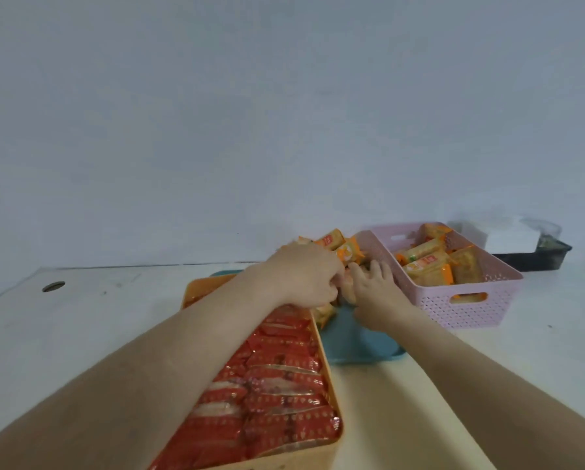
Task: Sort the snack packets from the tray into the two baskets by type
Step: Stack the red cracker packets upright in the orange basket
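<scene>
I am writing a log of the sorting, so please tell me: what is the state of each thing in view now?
Left hand: grips orange packets.
Right hand: fingers spread, reaching among those packets.
Teal tray: near part bare, packets left at far end.
Orange basket: nearly full of red packets.
Pink basket: partly filled with the orange kind.

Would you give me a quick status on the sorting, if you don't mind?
Left hand grips orange packets over teal tray. Right hand at the pile, grip unclear. Red packets fill orange basket; pink basket part-filled. Nothing in the way.
</scene>
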Tool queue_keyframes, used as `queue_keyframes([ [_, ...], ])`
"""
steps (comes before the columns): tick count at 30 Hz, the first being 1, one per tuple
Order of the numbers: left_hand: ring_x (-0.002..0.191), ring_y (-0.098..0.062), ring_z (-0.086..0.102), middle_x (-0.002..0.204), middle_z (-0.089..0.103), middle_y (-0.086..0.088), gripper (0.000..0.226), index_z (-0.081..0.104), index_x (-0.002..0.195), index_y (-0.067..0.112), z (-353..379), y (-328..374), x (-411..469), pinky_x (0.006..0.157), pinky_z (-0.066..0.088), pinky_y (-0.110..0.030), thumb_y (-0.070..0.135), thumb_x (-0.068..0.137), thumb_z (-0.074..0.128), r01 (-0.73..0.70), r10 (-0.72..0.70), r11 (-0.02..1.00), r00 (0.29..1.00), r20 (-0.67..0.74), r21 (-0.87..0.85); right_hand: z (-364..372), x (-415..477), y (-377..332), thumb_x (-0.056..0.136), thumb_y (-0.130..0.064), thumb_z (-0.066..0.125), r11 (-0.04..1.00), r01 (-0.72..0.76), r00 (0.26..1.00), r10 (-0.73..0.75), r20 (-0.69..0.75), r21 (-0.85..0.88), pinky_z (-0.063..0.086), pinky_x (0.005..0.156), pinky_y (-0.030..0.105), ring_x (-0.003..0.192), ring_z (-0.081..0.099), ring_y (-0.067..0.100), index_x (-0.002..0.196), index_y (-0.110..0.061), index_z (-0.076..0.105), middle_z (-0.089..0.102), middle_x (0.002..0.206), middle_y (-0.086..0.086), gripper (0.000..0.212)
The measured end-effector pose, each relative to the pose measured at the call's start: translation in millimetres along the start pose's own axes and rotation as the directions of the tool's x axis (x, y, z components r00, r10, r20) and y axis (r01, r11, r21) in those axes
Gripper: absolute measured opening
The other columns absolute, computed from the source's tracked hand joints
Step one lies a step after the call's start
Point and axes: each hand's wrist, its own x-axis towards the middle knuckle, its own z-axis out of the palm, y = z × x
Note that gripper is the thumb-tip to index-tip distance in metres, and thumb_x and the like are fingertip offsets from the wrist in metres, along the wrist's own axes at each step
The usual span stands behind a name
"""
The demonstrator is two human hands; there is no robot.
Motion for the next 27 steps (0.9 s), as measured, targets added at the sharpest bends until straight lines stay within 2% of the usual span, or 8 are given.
queue_keyframes([
  [6,0.102,-0.028,0.061,0.1,0.069,-0.006,0.027,0.068,0.103,0.016,26,-3,43,0.091,0.049,-0.045,0.024,0.084,0.051,0.07,-0.094,0.991,0.971,0.219,0.113,6,9,3,0.085,-0.017,0.054,0.986,-0.063,0.993,0.077,-0.087,0.154,0.035,0.102,0.043,0.125,0.036,0.037,0.132,-0.012,0.035,0.043,0.13,0.016,0.051],
  [10,0.111,-0.025,0.056,0.11,0.064,-0.001,0.03,0.056,0.109,0.024,34,-15,51,0.09,0.047,-0.043,0.031,0.08,0.052,0.105,-0.107,0.988,0.994,-0.01,-0.111,-12,-2,4,0.085,-0.038,0.062,0.85,-0.016,0.955,0.17,-0.245,0.527,0.043,0.081,0.038,0.101,0.055,0.034,0.121,-0.012,0.048,0.053,0.111,0.012,0.047],
  [12,0.118,-0.022,0.054,0.125,0.059,0.0,0.042,0.051,0.128,0.023,28,-18,51,0.097,0.044,-0.037,0.034,0.087,0.051,0.068,-0.128,0.93,0.981,-0.145,-0.361,-28,-10,5,0.091,-0.041,0.059,0.595,0.089,0.958,0.17,-0.233,0.799,0.044,0.072,0.032,0.083,0.057,0.021,0.107,-0.016,0.06,0.06,0.089,-0.001,0.029],
  [15,0.108,-0.014,0.06,0.112,0.063,0.007,0.029,0.06,0.121,0.026,13,-21,44,0.096,0.046,-0.031,0.027,0.092,0.056,0.046,-0.205,0.774,0.962,-0.182,-0.631,-48,-23,3,0.099,-0.023,0.048,-0.101,-0.012,0.998,0.063,0.019,0.995,0.054,0.075,0.031,0.081,0.061,0.017,0.09,-0.013,0.064,0.064,0.087,0.006,0.021],
  [18,0.092,-0.015,0.065,0.092,0.067,0.007,0.007,0.066,0.096,0.03,0,-32,31,0.084,0.053,-0.034,0.029,0.091,0.062,0.073,-0.299,0.77,0.919,-0.258,-0.634,-58,-32,1,0.095,-0.019,0.057,-0.313,-0.03,0.992,-0.128,-0.011,0.949,0.059,0.073,0.032,0.085,0.07,0.022,0.107,-0.01,0.064,0.072,0.098,0.013,0.017],
  [20,0.082,-0.019,0.066,0.086,0.067,0.002,0.006,0.064,0.088,0.029,-8,-41,15,0.073,0.058,-0.036,0.025,0.091,0.063,0.075,-0.364,0.706,0.892,-0.27,-0.704,-64,-32,-6,0.09,-0.012,0.065,-0.193,0.107,0.989,-0.08,-0.124,0.975,0.057,0.068,0.029,0.077,0.068,0.018,0.112,-0.008,0.061,0.069,0.096,0.011,0.023],
  [23,0.08,-0.015,0.067,0.089,0.07,0.002,0.005,0.06,0.094,0.029,-13,-54,-16,0.069,0.056,-0.033,0.027,0.091,0.063,0.124,-0.432,0.654,0.871,-0.234,-0.746,-80,-30,-19,0.09,-0.01,0.066,0.2,0.325,0.942,0.012,-0.334,0.924,0.053,0.068,0.029,0.074,0.064,0.014,0.113,-0.009,0.062,0.069,0.095,0.006,0.023],
  [27,0.079,-0.005,0.061,0.083,0.065,0.014,0.02,0.06,0.097,0.029,-2,-71,-60,0.069,0.046,-0.024,0.037,0.083,0.071,0.286,-0.558,0.753,0.755,-0.345,-0.592,-92,-27,-40,0.089,-0.019,0.068,0.465,0.435,0.876,-0.02,-0.482,0.771,0.051,0.072,0.028,0.078,0.066,0.015,0.114,-0.02,0.065,0.07,0.092,-0.001,0.026],
])
